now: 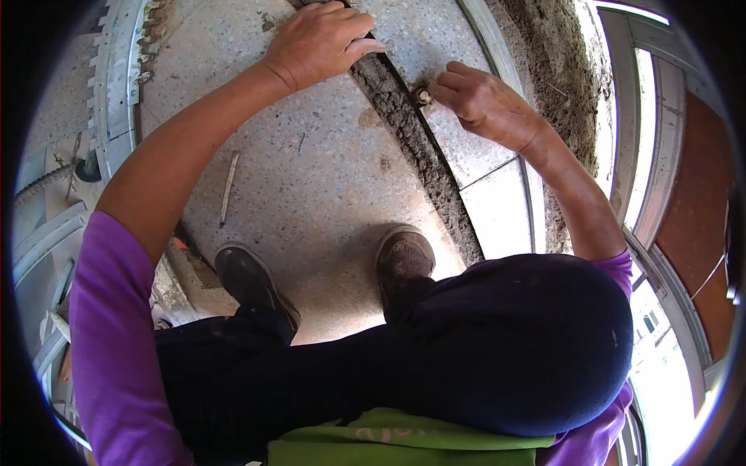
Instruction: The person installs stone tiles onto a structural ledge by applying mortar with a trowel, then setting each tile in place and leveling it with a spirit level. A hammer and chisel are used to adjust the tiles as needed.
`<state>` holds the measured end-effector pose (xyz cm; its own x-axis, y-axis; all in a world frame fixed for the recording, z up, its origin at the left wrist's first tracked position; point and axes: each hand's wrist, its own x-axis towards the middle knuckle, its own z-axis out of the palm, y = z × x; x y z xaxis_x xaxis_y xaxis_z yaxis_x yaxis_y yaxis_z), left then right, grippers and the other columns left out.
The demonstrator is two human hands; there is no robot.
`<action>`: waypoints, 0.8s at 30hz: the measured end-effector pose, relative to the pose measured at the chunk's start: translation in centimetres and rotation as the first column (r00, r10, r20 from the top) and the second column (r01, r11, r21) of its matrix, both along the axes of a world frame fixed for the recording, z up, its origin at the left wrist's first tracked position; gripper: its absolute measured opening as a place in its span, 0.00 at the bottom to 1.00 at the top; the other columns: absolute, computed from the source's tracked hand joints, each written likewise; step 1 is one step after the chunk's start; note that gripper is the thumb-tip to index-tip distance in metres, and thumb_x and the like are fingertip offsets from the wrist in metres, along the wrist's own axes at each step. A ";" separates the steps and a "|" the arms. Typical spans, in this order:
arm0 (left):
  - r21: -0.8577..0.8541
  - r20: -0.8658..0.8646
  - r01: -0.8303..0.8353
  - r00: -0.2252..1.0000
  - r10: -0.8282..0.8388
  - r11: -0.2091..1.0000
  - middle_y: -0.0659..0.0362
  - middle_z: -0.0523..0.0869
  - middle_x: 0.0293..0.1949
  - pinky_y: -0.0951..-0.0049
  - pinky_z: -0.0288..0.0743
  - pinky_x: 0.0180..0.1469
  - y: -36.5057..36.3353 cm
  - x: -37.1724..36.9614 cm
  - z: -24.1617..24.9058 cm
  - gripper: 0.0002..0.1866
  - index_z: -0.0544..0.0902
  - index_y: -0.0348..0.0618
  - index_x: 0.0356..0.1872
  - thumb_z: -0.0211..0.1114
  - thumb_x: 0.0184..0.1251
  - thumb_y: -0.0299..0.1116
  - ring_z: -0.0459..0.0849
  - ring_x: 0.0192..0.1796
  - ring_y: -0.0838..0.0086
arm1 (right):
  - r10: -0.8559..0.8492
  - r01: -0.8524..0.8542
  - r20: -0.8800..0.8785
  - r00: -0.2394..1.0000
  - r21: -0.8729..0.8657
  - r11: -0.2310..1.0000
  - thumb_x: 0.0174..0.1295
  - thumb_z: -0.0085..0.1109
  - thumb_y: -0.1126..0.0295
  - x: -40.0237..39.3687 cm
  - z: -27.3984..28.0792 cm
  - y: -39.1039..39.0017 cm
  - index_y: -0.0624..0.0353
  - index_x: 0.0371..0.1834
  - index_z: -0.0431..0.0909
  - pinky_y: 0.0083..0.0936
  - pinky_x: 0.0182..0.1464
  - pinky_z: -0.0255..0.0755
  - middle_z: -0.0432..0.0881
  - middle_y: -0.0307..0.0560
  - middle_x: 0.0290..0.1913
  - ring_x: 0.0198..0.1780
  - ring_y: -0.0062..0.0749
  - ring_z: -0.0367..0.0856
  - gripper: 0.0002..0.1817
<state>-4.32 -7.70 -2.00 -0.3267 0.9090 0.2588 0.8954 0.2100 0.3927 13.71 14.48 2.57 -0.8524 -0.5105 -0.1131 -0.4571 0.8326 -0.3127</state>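
Note:
My left hand (322,45) is at the top of a narrow groove (404,116) filled with rough grey mortar. Its fingers are curled over the groove's edge, with the thumb stretched to the right. A thin dark edge (435,144) runs along the groove's right side, and part of it passes by my left fingers. My right hand (486,107) is closed, just right of the groove. Close to its fingertips is a small round whitish piece (423,96) with a dark surround, too small to name. Whatever either hand grips is hidden by the fingers.
Speckled stone flooring (303,179) lies under my two dark shoes (406,260). A thin pale stick (229,189) rests on it. Toothed metal framing (116,85) runs along the left. Rough cement (536,46) and a metal frame (645,147) stand to the right.

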 end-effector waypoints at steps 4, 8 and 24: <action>0.035 -0.015 0.012 1.000 -0.012 0.999 0.54 0.85 0.33 0.54 0.78 0.49 0.0 -0.1 -0.5 0.17 0.84 0.46 0.31 0.73 0.65 0.49 0.85 0.42 0.56 | -0.134 0.136 0.024 0.991 -0.072 0.988 0.55 0.60 0.88 1.5 -1.2 -0.3 0.62 0.29 0.78 0.29 0.47 0.89 0.80 0.49 0.32 0.41 0.38 0.85 0.08; 0.029 -0.016 0.008 1.000 -0.008 1.000 0.55 0.85 0.32 0.54 0.78 0.48 -0.1 0.0 -0.7 0.17 0.83 0.46 0.29 0.72 0.65 0.49 0.84 0.41 0.56 | -0.334 0.340 0.068 0.940 -0.123 0.932 0.59 0.59 0.88 3.3 -2.6 -2.0 0.66 0.30 0.79 0.28 0.40 0.91 0.83 0.50 0.28 0.33 0.36 0.87 0.06; 0.037 -0.006 0.007 1.000 -0.006 0.999 0.53 0.85 0.31 0.53 0.78 0.46 0.1 -0.1 -0.5 0.18 0.83 0.45 0.29 0.73 0.66 0.49 0.85 0.40 0.55 | -0.677 0.635 -0.093 0.730 -0.272 0.723 0.65 0.64 0.77 4.9 -1.6 -5.2 0.64 0.33 0.78 0.44 0.36 0.82 0.80 0.54 0.28 0.33 0.51 0.85 0.05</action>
<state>-4.40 -7.62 -2.55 -0.3193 0.9008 0.2941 0.8988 0.1896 0.3951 18.64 9.32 1.02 -0.9752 0.1921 0.1104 0.1162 0.8676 -0.4834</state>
